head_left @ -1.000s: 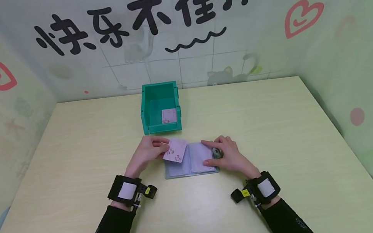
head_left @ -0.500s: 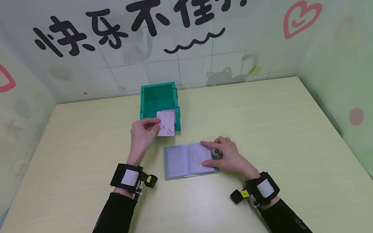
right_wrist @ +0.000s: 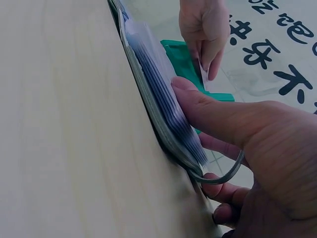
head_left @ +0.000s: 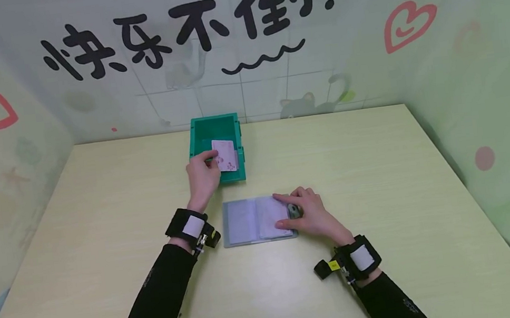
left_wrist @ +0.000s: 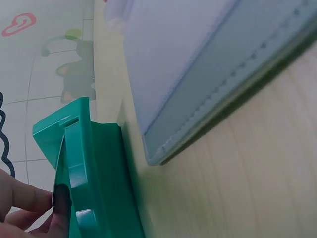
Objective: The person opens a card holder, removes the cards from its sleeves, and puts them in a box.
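Observation:
My left hand [head_left: 203,179] pinches a pink patterned card [head_left: 224,155] between thumb and fingers, over the teal plastic bin [head_left: 232,176]. In the left wrist view this card [left_wrist: 59,167] shows nearly edge-on beside the bin's rim. Behind it, a sliver of another pink card [head_left: 237,160] shows in the bin. Nearer to me a card holder [head_left: 241,223] lies spread on the table, its clear sleeves facing up. My right hand [head_left: 310,214] grips its right side, thumb on the stack of sleeves [right_wrist: 159,74] and other fingers by the strap [right_wrist: 225,177].
The pale wooden table [head_left: 382,180] runs back to a printed cloth backdrop [head_left: 246,91] with large black characters. Similar cloth hangs on both sides. Each wrist wears a black strap-on camera [head_left: 326,268].
My left hand has carried the pink card from above the card holder's left side, away from me, to over the bin. My right hand has stayed at the holder.

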`<state>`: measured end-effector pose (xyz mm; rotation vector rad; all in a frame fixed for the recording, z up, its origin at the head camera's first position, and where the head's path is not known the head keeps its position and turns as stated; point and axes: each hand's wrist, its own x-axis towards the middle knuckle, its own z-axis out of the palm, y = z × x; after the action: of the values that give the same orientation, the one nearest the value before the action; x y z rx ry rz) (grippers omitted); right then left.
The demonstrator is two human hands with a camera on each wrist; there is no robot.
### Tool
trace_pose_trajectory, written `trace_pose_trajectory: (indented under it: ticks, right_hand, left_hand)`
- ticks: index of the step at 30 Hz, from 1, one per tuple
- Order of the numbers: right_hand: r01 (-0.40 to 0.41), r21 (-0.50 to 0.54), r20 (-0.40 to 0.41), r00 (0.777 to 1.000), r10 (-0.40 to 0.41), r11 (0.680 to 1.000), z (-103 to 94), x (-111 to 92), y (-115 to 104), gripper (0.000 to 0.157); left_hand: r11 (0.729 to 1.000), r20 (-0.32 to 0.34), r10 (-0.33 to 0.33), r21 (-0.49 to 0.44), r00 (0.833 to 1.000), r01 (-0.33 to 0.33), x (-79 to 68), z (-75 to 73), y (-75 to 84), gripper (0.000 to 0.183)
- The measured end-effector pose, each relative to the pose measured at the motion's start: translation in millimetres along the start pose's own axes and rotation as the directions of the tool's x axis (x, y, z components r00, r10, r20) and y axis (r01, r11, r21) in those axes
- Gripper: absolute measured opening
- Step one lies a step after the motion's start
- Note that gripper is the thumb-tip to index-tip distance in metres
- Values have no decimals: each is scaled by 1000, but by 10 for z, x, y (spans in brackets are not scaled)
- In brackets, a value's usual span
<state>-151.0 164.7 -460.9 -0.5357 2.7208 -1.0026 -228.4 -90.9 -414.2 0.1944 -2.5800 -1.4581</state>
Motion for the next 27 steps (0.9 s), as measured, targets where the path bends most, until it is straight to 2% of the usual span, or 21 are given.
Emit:
trace_pose_trajectory:
  ticks: [6,13,20,27]
  right_hand:
    - [-8,9,5,1000,8,1000,-10,-11,-27,69]
    - [-10,10,7,1000,9,1000,-4,-15,-35,69]
    - [-4,7,1,1000,4,1000,8,-6,-8,69]
    - [6,-3,-8,1000,-6,1000,6,1,4,70]
  left_hand:
    - [995,-10,74,62,997,-73,47,89,-31,32]
    - [982,86,84,163,993,-97,105,173,-66,34]
    - [945,175,81,299,981,-131,108,221,-48,23]
    - [897,224,52,418,973,-144,98,245,-10,38]
